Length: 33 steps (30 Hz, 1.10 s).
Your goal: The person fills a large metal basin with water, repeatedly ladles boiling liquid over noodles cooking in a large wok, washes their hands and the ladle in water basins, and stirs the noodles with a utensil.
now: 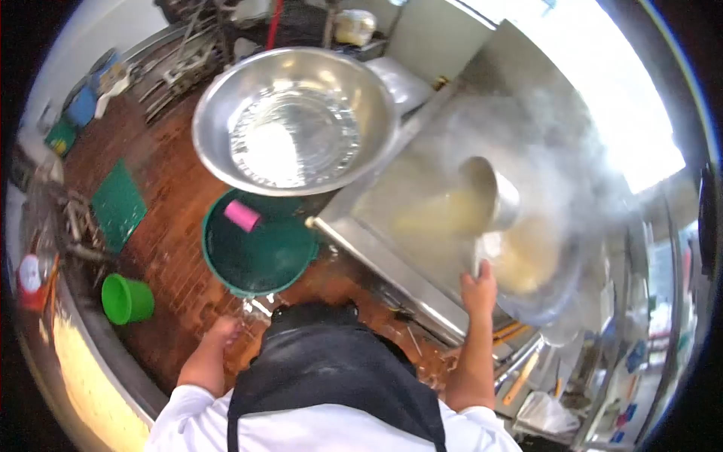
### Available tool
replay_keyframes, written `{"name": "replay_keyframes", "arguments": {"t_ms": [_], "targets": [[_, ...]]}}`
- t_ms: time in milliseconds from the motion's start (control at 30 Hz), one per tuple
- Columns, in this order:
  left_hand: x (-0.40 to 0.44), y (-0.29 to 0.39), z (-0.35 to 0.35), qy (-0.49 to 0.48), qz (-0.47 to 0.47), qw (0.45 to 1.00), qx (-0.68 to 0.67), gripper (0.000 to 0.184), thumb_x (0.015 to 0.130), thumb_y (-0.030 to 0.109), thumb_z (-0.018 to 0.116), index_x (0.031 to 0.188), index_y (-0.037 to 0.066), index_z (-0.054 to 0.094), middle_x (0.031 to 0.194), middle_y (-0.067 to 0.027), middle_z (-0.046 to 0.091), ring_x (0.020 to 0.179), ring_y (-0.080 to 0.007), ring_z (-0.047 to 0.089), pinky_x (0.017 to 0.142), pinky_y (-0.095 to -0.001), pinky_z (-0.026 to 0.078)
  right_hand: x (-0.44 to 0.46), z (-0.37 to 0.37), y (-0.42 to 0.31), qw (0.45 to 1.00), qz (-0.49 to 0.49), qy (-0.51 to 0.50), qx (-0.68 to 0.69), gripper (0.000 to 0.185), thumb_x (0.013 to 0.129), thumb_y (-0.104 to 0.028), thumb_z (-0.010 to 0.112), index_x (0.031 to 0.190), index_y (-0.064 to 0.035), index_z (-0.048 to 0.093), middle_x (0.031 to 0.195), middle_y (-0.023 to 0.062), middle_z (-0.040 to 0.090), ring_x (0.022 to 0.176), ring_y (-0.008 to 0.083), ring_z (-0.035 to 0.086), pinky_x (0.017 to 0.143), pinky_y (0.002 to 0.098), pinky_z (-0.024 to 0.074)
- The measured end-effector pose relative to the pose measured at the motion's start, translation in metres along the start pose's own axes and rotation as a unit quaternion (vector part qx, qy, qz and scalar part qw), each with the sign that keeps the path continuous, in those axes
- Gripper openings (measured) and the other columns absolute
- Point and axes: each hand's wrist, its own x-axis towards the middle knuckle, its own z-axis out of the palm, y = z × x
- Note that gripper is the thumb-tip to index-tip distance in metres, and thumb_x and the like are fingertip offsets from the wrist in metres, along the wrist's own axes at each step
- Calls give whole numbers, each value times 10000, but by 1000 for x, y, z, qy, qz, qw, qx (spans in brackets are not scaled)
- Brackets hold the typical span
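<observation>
My right hand [479, 290] is closed around the handle of a large metal dipper [506, 202]. The dipper is tilted over a steaming metal cooking vat [410, 260], and pale yellow liquid [444, 215] streams from its mouth toward the left. Below and to the right of the dipper, yellowish contents [531, 264] show through the steam. My left hand [224, 330] hangs low at my side, with its fingers loosely bent and nothing visible in them. It is nearest to a green tub [263, 260].
A wide steel basin [215, 143] stands beyond the tub, beside the vat's edge. A pink cup [242, 215] is in the tub. On the brick floor are a bright green bucket [128, 299] and a green mat [118, 205]. Utensils [521, 377] lie at right.
</observation>
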Motion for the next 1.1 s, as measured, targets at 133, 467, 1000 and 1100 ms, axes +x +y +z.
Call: {"name": "replay_keyframes", "arguments": {"t_ms": [133,467,1000,1100], "targets": [[-35,34,27,77,6,995,63,236,842,301,499,791,83,576,673,-65,583,506,-183,522,415,-312,350,15,-3,-10,998,-20,32,-51,430,730,-223,584,1110,-40,499,960,209,589,892,408,557,772,467,446],[-37,59,32,71,60,996,14,185,851,266,507,794,92,529,619,-14,467,497,-138,430,411,-283,341,106,-34,92,985,145,27,-88,414,699,-191,589,1075,-30,524,920,247,600,890,415,571,774,473,450],[-37,21,41,114,-29,993,6,246,848,305,534,980,98,532,745,-52,562,584,-164,517,485,-322,416,134,21,106,816,353,-233,394,153,749,-216,613,687,-104,531,567,-2,489,466,119,449,420,260,364],[-40,41,37,104,3,994,-11,167,859,270,517,875,104,502,670,-34,522,512,-142,467,444,-303,381,114,13,77,788,360,-222,447,99,763,-200,584,706,-141,530,550,-35,471,446,85,431,414,241,352]]}}
